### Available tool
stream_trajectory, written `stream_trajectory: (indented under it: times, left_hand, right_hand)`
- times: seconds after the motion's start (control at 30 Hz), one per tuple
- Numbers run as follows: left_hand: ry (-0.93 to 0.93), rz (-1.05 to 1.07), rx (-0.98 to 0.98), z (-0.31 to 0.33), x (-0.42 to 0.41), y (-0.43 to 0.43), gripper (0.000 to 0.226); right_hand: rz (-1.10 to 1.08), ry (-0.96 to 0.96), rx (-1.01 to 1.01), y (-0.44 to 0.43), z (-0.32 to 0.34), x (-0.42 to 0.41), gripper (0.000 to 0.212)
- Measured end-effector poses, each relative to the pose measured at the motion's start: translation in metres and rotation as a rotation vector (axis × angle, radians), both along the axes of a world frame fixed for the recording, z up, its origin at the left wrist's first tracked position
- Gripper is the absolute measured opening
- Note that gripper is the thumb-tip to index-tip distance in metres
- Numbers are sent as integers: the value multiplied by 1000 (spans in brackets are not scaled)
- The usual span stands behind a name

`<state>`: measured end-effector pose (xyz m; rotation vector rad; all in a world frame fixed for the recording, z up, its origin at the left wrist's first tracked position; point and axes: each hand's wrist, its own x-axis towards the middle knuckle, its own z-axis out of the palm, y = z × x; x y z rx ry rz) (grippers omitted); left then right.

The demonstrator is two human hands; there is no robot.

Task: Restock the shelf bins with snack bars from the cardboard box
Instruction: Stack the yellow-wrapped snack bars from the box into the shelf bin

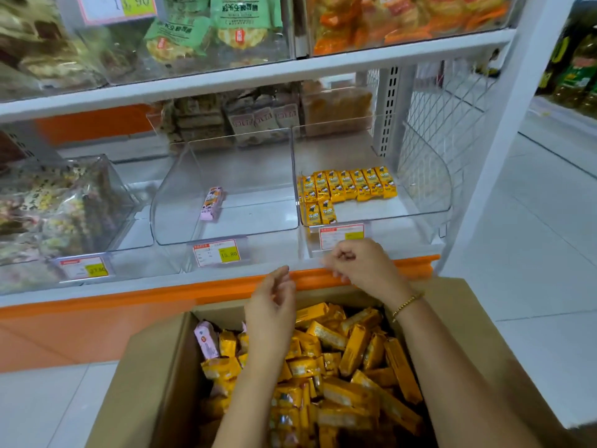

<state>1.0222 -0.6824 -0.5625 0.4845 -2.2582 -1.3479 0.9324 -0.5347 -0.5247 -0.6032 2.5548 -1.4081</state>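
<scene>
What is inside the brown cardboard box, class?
Loose yellow-wrapped snack bars fill the brown cardboard box, with a pink-wrapped pack at its left. Both forearms and the top layer hide whatever lies beneath.

white shelf [145, 284] with orange front trim [416, 263], carrying three clear plastic bins side by side: left bin [109, 185], middle bin [176, 202], right bin [429, 176], each fronted by a price label [216, 252]. tiled floor [48, 405] below bears an open cardboard box [151, 367].

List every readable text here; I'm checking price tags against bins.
"15.80": price tag under the middle bin.
"3.90", a digit possibly before it: top-shelf tag.
Too blurred or small to read: left tag, right tag, green packs, snack bars.
</scene>
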Motion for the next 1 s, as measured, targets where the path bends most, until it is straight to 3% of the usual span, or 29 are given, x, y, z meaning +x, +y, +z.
stream_trajectory:
  times: [0.13,0.23,0.3,0.37,0.67,0.77,0.87,1.0]
  left_hand:
    - [-366,66,-160,-60,40,-20,27]
    - [-671,96,-197,-95,69,-17,40]
    - [-705,78,-262,-107,80,-8,44]
    - [-679,68,-319,-108,83,-3,45]
    - [-730,36,-243,-105,83,-10,40]
    - [-697,58,-72,-96,82,-10,28]
    - [-573,89,192,-76,81,-5,33]
    - [-451,-65,867,-39,78,1,34]
  right_hand:
    - [93,-247,274,-11,-68,13,11]
    - [127,-351,416,-28,-116,32,56]
    - [173,-361,463,-39,-137,50,78]
    - [174,-308,491,-47,-154,63,85]
    - [147,-209,354,-39,-138,74,62]
    - [121,-197,336,-27,-131,75,60]
    - [64,-165,259,-14,-115,75,60]
    - [76,-1,141,-12,-79,79,57]
